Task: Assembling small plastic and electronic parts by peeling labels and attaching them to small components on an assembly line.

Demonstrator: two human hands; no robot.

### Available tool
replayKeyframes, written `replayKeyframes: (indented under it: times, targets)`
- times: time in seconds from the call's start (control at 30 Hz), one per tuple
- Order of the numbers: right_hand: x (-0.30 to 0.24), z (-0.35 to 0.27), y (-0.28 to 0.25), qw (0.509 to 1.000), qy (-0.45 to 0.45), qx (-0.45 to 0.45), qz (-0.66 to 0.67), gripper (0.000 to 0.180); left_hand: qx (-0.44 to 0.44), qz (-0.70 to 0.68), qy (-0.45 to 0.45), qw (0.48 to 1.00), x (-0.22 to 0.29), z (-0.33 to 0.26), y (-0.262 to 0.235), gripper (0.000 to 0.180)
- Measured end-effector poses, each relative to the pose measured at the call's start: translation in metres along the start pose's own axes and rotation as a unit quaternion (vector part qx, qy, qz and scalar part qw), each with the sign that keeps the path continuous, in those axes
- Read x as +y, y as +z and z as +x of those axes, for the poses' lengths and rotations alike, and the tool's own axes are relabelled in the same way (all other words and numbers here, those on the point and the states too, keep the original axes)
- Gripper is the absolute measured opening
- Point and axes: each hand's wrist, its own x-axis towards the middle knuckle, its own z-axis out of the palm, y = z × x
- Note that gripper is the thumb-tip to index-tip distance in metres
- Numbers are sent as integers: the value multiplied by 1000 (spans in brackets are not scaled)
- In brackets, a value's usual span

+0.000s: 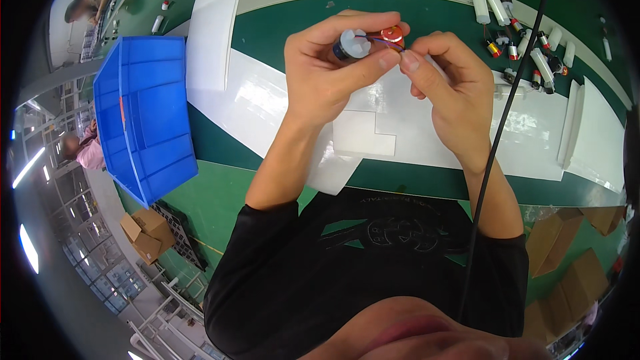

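Note:
My left hand (327, 67) is closed round a small dark cylinder with a whitish, notched end piece (355, 44). Between its fingertips is a small round red part (392, 34). Thin coloured wires (379, 41) run from the whitish piece toward the red part. My right hand (453, 80) pinches at the wire ends, its thumb and forefinger almost touching the left thumb. Both hands are raised over white sheets (260, 97) lying on the green table (280, 27).
At the right back lies a cluster of white cylinders (480, 7) and small red, yellow and black parts (493, 49). A blue bin (157, 113) stands at the left. Cardboard boxes (148, 235) are on the floor at both sides. A black cable (508, 107) crosses the view. Other people are at the far left.

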Motion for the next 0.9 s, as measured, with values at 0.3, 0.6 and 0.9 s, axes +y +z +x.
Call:
replayKeyframes:
  times: [0.3, 0.6, 0.9]
  targets:
    - [4, -1, 1, 994, -35, 22, -103, 13, 66, 51, -85, 993, 6, -2, 4, 27]
    - [5, -1, 4, 977, -58, 45, -200, 10, 75, 55, -100, 991, 2, 0, 6, 17]
    - [12, 3, 2, 894, -256, 90, -357, 29, 93, 55, -33, 994, 2, -1, -18, 23]
